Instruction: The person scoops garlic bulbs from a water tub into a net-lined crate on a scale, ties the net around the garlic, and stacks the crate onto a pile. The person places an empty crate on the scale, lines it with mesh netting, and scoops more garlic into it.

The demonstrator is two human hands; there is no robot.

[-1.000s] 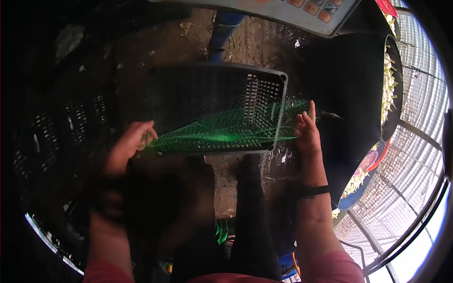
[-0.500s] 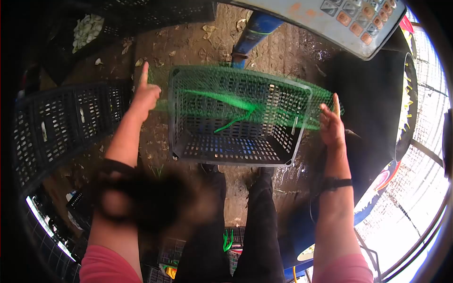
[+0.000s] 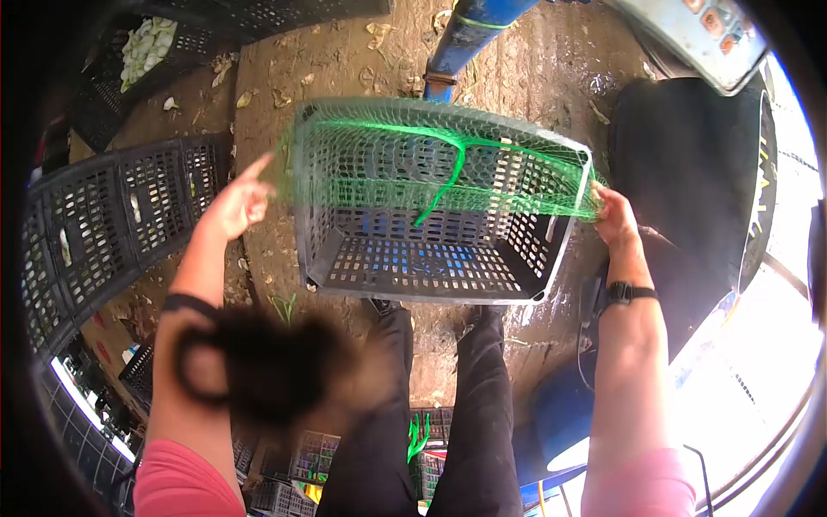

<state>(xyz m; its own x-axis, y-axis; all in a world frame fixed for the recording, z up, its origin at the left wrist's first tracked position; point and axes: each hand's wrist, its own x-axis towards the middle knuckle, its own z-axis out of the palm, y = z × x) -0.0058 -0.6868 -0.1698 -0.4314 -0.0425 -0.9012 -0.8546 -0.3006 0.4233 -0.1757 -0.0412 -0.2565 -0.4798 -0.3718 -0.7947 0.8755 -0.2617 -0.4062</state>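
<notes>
A black plastic crate (image 3: 413, 277) with slotted walls lies in front of me, its opening facing up toward me. A green mesh net (image 3: 379, 191) stretches across its upper part, with a knotted green strand hanging in the middle. Off the crate's right side, my right hand (image 3: 613, 217) is closed on the net's edge. My left hand (image 3: 234, 205) is at the net's left end, its index finger stretched out and the other fingers curled at the mesh; blur softens the contact there.
Black crates (image 3: 129, 211) stand at the left, and another crate at upper left holds pale pieces (image 3: 148, 53). A blue post (image 3: 465, 52) rises beyond the crate. A keypad panel (image 3: 715, 39) and a dark rounded tub (image 3: 680, 164) are on the right. Leaf scraps lie on the muddy floor (image 3: 284, 65).
My left hand has moved left and toward me. My right hand has shifted slightly toward me, fingers now closing at the mesh. The net lies more clearly over the crate, its strand hanging lower.
</notes>
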